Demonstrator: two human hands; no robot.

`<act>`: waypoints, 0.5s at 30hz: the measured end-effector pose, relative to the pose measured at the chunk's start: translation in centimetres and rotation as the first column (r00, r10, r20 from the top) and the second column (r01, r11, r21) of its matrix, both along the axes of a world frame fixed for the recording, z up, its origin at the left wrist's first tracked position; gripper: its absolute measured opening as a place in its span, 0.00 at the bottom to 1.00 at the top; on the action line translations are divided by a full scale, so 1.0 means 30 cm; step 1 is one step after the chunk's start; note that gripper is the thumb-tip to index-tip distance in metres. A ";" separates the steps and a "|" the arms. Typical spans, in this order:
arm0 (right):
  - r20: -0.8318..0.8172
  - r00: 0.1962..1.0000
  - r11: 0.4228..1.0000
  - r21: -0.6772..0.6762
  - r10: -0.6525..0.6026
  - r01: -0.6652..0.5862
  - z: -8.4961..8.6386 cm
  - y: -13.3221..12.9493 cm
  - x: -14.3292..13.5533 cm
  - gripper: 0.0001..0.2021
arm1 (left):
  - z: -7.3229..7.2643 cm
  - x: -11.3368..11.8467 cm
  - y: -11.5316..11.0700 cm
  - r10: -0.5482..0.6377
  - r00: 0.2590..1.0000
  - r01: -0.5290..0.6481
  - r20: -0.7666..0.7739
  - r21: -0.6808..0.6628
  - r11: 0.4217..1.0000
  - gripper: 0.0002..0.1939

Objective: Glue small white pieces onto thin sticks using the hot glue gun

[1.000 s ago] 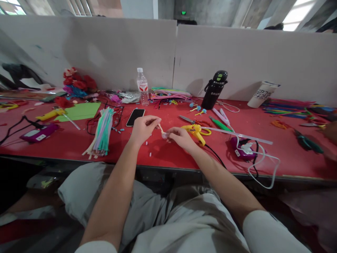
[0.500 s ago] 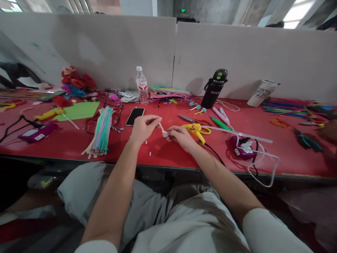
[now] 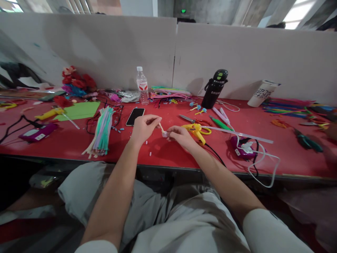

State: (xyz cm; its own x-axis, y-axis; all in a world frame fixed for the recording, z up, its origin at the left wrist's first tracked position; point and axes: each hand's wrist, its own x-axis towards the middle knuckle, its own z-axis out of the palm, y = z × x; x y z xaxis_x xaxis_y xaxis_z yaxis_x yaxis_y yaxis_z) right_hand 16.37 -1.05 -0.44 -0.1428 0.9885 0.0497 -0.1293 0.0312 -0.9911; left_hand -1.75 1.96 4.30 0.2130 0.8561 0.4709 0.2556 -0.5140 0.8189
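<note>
Between finger and thumb, my left hand pinches the end of a short cream pipe cleaner stem. At the stem's lower end sits a small pale lilac flower head. My right hand is closed on the flower head's right side, its fingertips partly hiding it. Beside that hand a yellow glue gun lies on the red table, a clear glue stick reaching out to its right. Small pale cut pieces lie just left of the flower.
A bundle of pastel pipe cleaners and a phone lie to the left. Scissors, a green-handled tool, a water bottle and a black flask are farther back. A purple box with cables stands right.
My right fingertips have shifted slightly on the lilac flower head. Otherwise both hands stay in nearly the same place, and the table things have not moved.
</note>
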 end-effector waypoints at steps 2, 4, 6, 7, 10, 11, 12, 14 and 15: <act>-0.008 1.000 1.000 -0.002 -0.008 0.008 0.002 0.000 -0.001 0.08 | -0.003 0.001 0.004 0.008 1.000 -0.007 0.013 -0.017 1.000 0.15; -0.023 0.999 1.000 -0.009 -0.027 0.027 0.005 0.000 -0.001 0.09 | -0.005 0.001 0.008 0.012 0.999 -0.010 0.043 -0.038 0.999 0.16; -0.035 0.998 0.999 -0.013 -0.046 0.046 0.006 0.000 -0.002 0.09 | -0.006 0.002 0.011 0.006 0.997 -0.002 0.071 -0.053 0.999 0.17; -0.040 0.998 0.999 -0.010 -0.052 0.051 0.006 0.001 -0.002 0.09 | -0.006 0.002 0.011 0.001 0.997 0.004 0.077 -0.059 0.998 0.17; -0.059 0.997 0.999 -0.001 -0.052 0.052 0.005 0.002 -0.001 0.08 | -0.004 0.001 0.008 -0.024 0.997 0.030 0.068 -0.080 0.996 0.18; -0.066 0.996 0.999 -0.002 -0.052 0.052 0.004 0.003 -0.001 0.07 | -0.003 0.000 0.007 -0.037 0.997 0.042 0.063 -0.089 0.995 0.19; -0.075 0.996 0.999 -0.008 -0.054 0.053 0.005 0.004 0.000 0.07 | -0.002 -0.001 0.005 -0.051 0.997 0.057 0.058 -0.095 0.994 0.19; -0.095 0.994 0.998 -0.023 -0.056 0.054 0.006 0.005 0.001 0.07 | 0.001 -0.003 0.002 -0.084 0.995 0.088 0.048 -0.092 0.992 0.19; -0.106 0.993 0.998 -0.031 -0.055 0.052 0.006 0.006 0.001 0.07 | 0.002 -0.004 0.000 -0.100 0.994 0.104 0.045 -0.088 0.991 0.19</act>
State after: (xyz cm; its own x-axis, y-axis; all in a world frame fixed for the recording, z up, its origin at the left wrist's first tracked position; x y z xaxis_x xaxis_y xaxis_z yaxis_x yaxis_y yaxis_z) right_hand 16.41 -0.87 -0.25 -0.0849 0.9958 0.0343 -0.2332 0.0136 -0.9723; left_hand -1.88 1.97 4.36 0.2838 0.8700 0.4032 0.1712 -0.4597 0.8714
